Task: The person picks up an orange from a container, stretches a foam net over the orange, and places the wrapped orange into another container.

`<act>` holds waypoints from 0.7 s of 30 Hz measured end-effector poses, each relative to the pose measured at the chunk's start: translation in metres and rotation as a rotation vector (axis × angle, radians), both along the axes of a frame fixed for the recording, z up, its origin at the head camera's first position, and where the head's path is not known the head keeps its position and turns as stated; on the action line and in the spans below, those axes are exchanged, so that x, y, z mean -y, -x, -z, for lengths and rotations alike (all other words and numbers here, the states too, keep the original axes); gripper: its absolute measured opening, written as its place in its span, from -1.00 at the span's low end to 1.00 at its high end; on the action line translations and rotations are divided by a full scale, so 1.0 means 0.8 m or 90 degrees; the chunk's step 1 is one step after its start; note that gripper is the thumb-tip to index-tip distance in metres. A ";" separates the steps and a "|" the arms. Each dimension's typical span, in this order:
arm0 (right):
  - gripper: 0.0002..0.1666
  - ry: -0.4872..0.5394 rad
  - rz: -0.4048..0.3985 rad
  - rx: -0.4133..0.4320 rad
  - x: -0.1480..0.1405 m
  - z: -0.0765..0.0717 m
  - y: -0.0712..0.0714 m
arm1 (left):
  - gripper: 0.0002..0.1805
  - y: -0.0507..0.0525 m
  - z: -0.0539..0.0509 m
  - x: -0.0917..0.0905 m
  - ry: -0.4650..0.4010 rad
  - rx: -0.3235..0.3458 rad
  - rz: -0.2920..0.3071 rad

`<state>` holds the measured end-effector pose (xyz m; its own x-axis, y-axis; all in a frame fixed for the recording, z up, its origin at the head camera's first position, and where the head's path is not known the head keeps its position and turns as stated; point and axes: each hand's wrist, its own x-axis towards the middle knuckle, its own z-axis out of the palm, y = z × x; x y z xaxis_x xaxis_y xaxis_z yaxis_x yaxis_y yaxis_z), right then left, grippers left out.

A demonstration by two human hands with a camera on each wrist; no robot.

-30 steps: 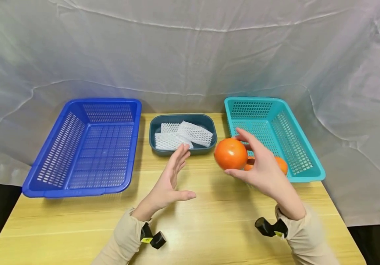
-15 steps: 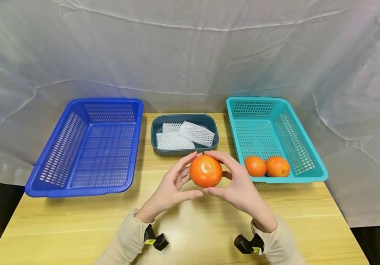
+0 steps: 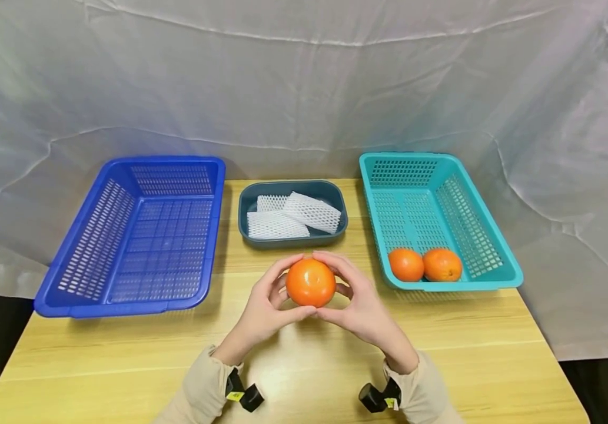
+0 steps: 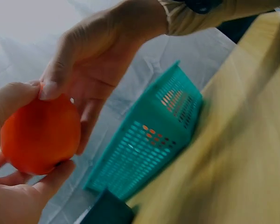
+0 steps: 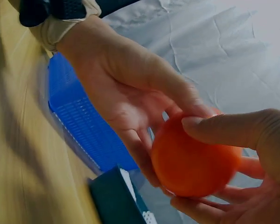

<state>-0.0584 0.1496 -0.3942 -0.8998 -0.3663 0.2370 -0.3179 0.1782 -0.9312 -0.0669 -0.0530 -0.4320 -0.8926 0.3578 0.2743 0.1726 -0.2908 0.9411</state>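
Both hands hold one shiny orange point(image 3: 311, 283) above the middle of the table. My left hand point(image 3: 262, 309) curls round its left side and my right hand point(image 3: 359, 306) round its right. The thumbs meet at the near side of the fruit, and the other fingers reach round its far side. In the left wrist view the orange point(image 4: 41, 135) sits between the fingers of both hands. From the right wrist, the orange point(image 5: 196, 156) shows both thumbs lying on it, with fingertips underneath.
A teal basket point(image 3: 486, 229) at the right holds two more oranges point(image 3: 424, 265) near its front wall. At the left stands a blue basket point(image 3: 207, 247). Between them a dark oblong tub point(image 3: 246, 206) holds several white foam net sleeves point(image 3: 278, 225). A grey curtain point(image 3: 304, 88) hangs behind.
The right hand has brought the orange leftward from beside the teal basket to the table's middle. The left hand has closed on its left side, and both have drawn it slightly nearer.
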 end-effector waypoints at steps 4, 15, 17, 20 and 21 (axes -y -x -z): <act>-0.02 0.111 -0.073 0.048 -0.005 0.015 0.006 | -0.07 -0.001 0.016 0.004 0.011 -0.066 -0.058; -0.34 0.230 -0.154 0.261 -0.002 0.054 0.016 | -0.31 0.013 0.036 0.020 0.168 -0.552 -0.098; -0.34 0.228 -0.162 0.283 0.000 0.058 0.017 | -0.40 0.015 0.034 0.022 0.209 -0.640 -0.090; -0.29 0.235 -0.172 0.294 0.001 0.064 0.018 | -0.45 0.014 0.029 0.027 0.291 -0.737 -0.114; -0.27 0.242 -0.177 0.293 0.001 0.066 0.019 | -0.45 0.014 0.027 0.028 0.321 -0.763 -0.127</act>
<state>-0.0735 0.1487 -0.4469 -0.8245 -0.5658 0.0101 0.1405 -0.2218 -0.9649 -0.0778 -0.0756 -0.4537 -0.2397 0.5450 0.8035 0.9698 0.1724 0.1724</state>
